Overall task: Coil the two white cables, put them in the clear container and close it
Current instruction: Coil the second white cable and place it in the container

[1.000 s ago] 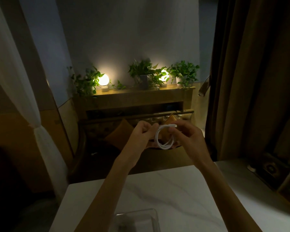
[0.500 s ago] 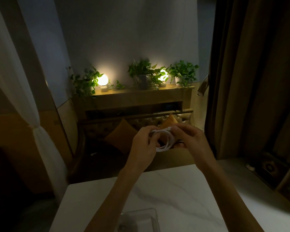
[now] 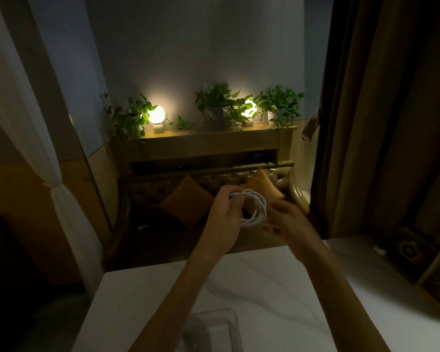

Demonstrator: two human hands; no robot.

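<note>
Pinching the thin white cable coil (image 3: 252, 208) at its upper-left edge, left hand (image 3: 226, 217) carries the whole bundle mid-frame, above the far edge of the white marble tabletop (image 3: 264, 288). Right hand (image 3: 283, 221) is blurred, fingers loosely spread just right of the loops; can't tell if it touches them. Risk, my read: single pinch point, loops spring apart and unwind. Clear plastic container (image 3: 214, 326) sits bottom centre, well below the coil. Second cable: not discernible.

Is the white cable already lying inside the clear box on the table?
No, the coiled white cable is held up in the air by the left hand, well above the clear container at the table's near edge.
</note>
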